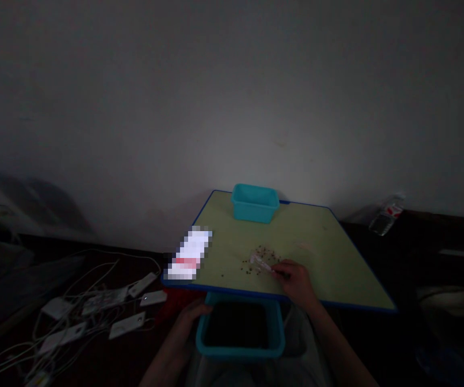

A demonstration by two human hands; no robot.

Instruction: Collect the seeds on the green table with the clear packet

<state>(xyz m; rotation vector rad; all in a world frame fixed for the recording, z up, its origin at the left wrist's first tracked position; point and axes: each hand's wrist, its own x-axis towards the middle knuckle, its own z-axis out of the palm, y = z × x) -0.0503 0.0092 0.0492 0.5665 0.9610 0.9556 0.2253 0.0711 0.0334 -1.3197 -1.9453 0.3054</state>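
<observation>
The table [324, 287] spreads beneath the right hand [292, 277]. The near turquoise bin [240, 353], holding dark contents, sits just right of the left hand [191, 317], whose thumb hooks over its rim. The far turquoise bin [253, 213] stands beyond the right hand, which pinches a clear plastic piece [259, 262] jutting leftward from its fingertips, among scattered dark bits [248, 272].

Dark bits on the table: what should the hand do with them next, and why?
Perhaps the right hand should gather a few dark bits with the clear piece it holds: they lie scattered around it, and the left hand holds the blue tub by the table.
</observation>
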